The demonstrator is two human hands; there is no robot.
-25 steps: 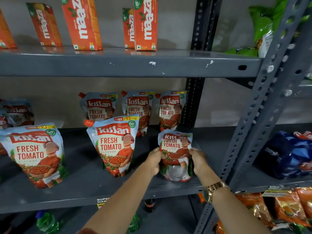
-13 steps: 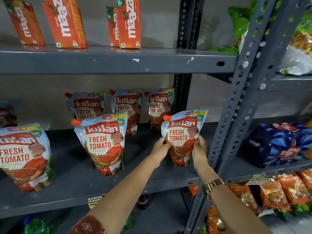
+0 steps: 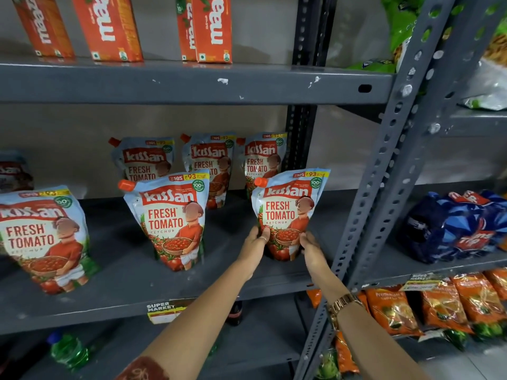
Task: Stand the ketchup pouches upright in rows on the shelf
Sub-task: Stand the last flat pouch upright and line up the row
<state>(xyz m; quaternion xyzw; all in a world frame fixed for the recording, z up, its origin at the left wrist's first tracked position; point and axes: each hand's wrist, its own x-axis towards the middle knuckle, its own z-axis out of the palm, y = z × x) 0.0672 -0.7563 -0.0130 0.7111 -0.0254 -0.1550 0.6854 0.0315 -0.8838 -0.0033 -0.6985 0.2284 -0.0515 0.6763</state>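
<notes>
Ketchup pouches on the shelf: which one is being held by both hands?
The front-row ketchup pouch farthest right, beside the upright post; the left hand and right hand grip its base.

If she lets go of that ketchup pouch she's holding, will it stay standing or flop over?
Probably stands: the ketchup pouch looks full and wide-bottomed, like the pouch beside it standing unaided. Its soft, narrowing top may lean. Both hands, left hand and right hand, steady its base.

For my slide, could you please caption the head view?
Both hands, left hand and right hand, steady a ketchup pouch upright on the shelf.
</notes>
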